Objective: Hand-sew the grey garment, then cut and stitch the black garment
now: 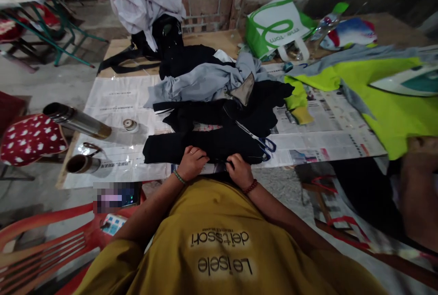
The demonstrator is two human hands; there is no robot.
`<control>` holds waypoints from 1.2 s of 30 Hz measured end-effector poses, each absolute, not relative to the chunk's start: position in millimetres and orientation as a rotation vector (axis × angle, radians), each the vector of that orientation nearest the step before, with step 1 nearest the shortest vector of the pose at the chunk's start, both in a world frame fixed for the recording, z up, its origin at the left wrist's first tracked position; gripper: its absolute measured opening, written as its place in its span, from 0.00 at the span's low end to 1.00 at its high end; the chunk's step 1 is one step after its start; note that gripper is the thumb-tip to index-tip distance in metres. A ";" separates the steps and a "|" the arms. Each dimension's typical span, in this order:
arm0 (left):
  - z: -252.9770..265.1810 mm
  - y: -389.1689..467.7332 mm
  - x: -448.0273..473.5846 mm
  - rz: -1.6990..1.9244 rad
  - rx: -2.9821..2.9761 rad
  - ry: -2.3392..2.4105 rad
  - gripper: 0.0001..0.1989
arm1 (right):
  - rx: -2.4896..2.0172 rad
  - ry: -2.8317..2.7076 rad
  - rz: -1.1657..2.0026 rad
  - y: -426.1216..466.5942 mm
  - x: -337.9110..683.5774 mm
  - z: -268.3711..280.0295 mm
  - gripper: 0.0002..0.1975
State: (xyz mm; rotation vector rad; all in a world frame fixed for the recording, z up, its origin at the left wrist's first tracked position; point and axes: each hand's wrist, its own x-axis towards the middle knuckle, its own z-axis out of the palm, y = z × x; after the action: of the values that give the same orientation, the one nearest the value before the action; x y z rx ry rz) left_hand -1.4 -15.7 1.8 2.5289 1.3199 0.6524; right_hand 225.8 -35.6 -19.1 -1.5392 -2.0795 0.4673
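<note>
A dark, folded-looking black garment lies along the near edge of the table. My left hand, with a green bead bracelet at the wrist, has its fingers curled onto the garment's near edge. A little to the right, my right hand pinches the same edge between thumb and fingers. Blue-handled scissors rest by the garment's right end, their blades lying partly over the cloth. Behind it are more black clothing and a crumpled grey garment.
An open steel flask, its white lid and a metal cup stand at left. A green-white bag sits at the back. At right, another person's arm is near a yellow-green garment and an iron.
</note>
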 end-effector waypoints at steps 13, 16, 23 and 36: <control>34.3 -9.1 18.8 0.547 2.481 1.143 0.12 | -1.357 -2.078 0.473 -38.0 234.3 -25.5 0.05; 42.4 -2.2 35.2 0.175 2.535 1.185 0.11 | -1.366 -2.081 0.471 -37.6 234.4 -25.9 0.05; 47.1 -2.5 50.0 -0.126 2.422 1.319 0.13 | -1.303 -2.071 0.385 -36.5 235.7 -29.6 0.05; 45.0 5.2 27.5 0.275 0.997 0.928 0.09 | -1.446 -2.161 0.430 -35.1 231.1 -28.2 0.03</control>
State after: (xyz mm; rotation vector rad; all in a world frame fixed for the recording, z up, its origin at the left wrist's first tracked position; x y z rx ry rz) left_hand 27.5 5.2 45.0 0.9971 0.9281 0.2751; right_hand 231.1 -35.1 -28.2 -1.4460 -2.1610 0.4299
